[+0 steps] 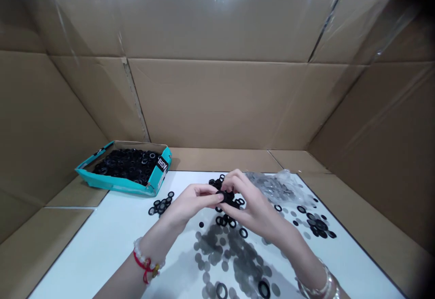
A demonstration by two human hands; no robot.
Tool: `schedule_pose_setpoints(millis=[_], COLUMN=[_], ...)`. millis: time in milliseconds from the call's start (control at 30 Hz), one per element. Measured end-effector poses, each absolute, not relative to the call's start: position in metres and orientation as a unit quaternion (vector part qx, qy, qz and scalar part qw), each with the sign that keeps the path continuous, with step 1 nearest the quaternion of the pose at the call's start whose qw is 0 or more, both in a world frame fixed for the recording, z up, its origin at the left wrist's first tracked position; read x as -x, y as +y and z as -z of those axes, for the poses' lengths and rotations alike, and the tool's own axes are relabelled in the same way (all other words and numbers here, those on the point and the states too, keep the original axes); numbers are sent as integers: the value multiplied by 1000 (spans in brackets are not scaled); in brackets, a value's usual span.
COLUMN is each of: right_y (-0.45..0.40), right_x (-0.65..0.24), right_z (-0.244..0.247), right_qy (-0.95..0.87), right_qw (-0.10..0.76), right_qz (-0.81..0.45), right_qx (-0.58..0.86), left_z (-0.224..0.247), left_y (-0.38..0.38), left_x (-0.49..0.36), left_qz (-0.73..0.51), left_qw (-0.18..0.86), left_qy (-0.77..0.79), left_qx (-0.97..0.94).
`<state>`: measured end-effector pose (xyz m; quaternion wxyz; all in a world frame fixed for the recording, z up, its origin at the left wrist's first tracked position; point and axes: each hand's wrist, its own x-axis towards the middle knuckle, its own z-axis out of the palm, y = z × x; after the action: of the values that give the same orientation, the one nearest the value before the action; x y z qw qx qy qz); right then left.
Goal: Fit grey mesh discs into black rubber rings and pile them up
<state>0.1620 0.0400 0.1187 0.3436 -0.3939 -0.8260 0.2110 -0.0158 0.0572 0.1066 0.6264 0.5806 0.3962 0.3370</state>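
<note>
Black rubber rings (227, 198), round and matte, pinched between left hand (188, 204), right hand (251, 204)

**What's in the hands?**
A person's left hand (190, 204) and right hand (251, 206) meet above a white table (84, 253), fingertips pinching a black rubber ring (221, 195) over a loose scatter of similar rings (224, 221).

**And around them?**
Flat gray discs (220, 258) spread below the wrists. A clear plastic bag (272, 186) of gray discs lies just beyond the right hand. Left of the table, a teal cardboard tray (115, 183) holds a heap of black rings (127, 165), set on brown cardboard lining (217, 104).

**On the wrists?**
A red cord bracelet with white beads (146, 265) on the left, silver bangles (316, 285) on the right.
</note>
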Motion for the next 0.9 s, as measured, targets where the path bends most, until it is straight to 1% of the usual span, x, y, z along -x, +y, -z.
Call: schedule_pose_setpoints(millis=[67, 100, 167, 233, 267, 300, 367, 467, 533, 667, 767, 900], right_y=[37, 34, 23, 7, -1, -10, -22, -28, -25, -19, -19, -19], right_x=[-158, -157, -157, -159, -160, -160, -159, -154, -150, -146, -148, -156], right_z=[-111, -106, -90, -70, -59, -47, -27, -5, 6, 16, 11, -6], right_qy=[-825, -825, -830, -843, -853, -858, -867, -868, -872, -872, -855, -819], right_qw=[329, 312, 257, 175, 137, 118, 101, 77, 79, 100, 127, 167], right_qz=[-174, -168, -179, -202, -208, -218, -230, -210, -189, -176, -201, -267], right_qx=[426, 440, 462, 466, 459, 450, 431, 444, 444, 446, 460, 480], left_z=[-101, -96, -82, -66, -58, -52, -44, -42, -42, -34, -22, -15], left_y=[59, 61, 66, 69, 70, 70, 67, 58, 54, 59, 72, 82], left_x=[25, 34, 60, 93, 109, 122, 139, 133, 112, 63, 39, 34], left_qz=[-321, -304, -257, -183, -173, -168, -167, -166, -163, -140, -139, -172], left_qw=[603, 575, 487, 351, 317, 290, 239, 178, 162, 171, 171, 185], left_qy=[404, 419, 484, 596, 627, 650, 688, 703, 682, 625, 610, 595], left_qx=[-609, -634, -680, -699, -691, -682, -665, -669, -694, -749, -761, -763])
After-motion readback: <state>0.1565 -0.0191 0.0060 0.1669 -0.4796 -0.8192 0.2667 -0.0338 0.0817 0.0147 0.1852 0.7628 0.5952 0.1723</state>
